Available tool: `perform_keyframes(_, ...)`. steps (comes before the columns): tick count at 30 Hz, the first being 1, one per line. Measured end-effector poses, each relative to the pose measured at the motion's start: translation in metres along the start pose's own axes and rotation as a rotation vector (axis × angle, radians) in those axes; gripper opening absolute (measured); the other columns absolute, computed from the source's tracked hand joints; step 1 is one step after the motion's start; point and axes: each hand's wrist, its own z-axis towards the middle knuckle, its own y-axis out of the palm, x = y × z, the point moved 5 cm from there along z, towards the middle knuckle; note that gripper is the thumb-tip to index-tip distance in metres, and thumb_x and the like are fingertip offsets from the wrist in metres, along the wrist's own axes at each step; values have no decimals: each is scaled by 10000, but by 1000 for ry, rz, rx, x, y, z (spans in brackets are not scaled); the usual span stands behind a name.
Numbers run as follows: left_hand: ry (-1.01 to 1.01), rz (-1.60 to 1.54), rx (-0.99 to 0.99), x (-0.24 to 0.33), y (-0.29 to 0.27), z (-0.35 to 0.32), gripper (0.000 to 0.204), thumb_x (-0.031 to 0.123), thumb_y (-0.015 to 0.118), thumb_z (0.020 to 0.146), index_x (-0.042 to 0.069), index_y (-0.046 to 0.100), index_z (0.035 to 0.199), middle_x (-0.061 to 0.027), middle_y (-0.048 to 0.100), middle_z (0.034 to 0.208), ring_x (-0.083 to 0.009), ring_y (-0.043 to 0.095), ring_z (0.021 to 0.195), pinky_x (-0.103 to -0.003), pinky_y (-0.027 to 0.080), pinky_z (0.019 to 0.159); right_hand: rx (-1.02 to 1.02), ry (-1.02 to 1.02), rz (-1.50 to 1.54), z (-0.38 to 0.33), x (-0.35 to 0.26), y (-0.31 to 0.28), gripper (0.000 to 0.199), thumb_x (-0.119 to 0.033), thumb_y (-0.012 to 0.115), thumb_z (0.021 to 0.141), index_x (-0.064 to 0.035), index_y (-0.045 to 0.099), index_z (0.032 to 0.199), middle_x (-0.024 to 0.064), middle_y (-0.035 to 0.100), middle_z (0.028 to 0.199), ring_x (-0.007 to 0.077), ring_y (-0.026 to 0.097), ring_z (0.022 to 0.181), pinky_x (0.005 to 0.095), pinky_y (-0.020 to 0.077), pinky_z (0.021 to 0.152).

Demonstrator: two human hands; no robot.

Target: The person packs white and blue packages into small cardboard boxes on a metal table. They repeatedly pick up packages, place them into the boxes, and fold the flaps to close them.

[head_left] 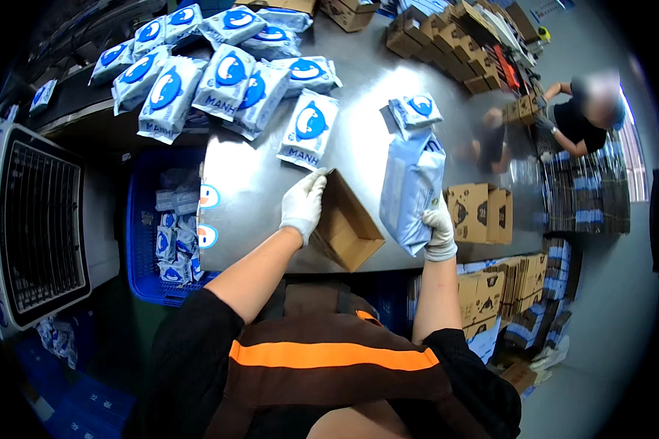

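Along the counter's near edge, the left hand pinches one box by its rim; the right hand grips one large pack, a smaller pack at its far end. Far left, about a dozen piled packs overlap. Left sits one basket; right, brown cartons take up space; far right, one co-worker.

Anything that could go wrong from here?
The open cardboard box reaches the near edge of the table, and the left hand holds it near one corner, so it might slip off. The right hand grips the blue-and-white packaging near its near end; the far end could sag.
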Motion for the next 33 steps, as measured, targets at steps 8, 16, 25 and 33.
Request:
perform_keyframes(8, -161, -473, -151, -19, 72, 6, 272, 113, 583, 1052, -21, 699, 1259, -54, 732, 1155, -128, 669, 1036, -257, 522, 959, -112, 173, -671, -29, 44, 16, 830, -166, 645, 773, -3, 417, 1554, 207, 562, 1470, 274, 556, 1343, 351, 387, 1149)
perform_keyframes(16, -72, -363, -138, -16, 122, -7, 266, 126, 610, 1047, 26, 707, 1273, -37, 732, 1175, -105, 645, 1042, -256, 501, 968, 57, 103, -1534, -71, 28, 49, 464, -367, 577, 965, -96, 596, 1341, 242, 699, 1177, 425, 669, 1090, 490, 529, 959)
perform_keyframes(25, 226, 110, -198, 25, 271, -7, 684, 205, 648, 982, -2, 355, 1564, -240, 428, 1574, -335, 432, 1458, -384, 341, 1216, 388, 531, -1734, -82, -11, -124, 420, -312, 634, 951, -196, 598, 1353, 222, 735, 1034, 415, 709, 935, 513, 563, 855)
perform_keyframes(33, 632, 196, -816, 7, 383, -152, 445, 118, 664, 898, 42, 611, 1334, -205, 571, 1390, -389, 577, 1246, -456, 436, 1106, 993, -294, -1076, -218, -100, -188, 589, -46, 710, 858, 21, 532, 1415, 200, 549, 1450, 330, 505, 1368, 427, 374, 1178)
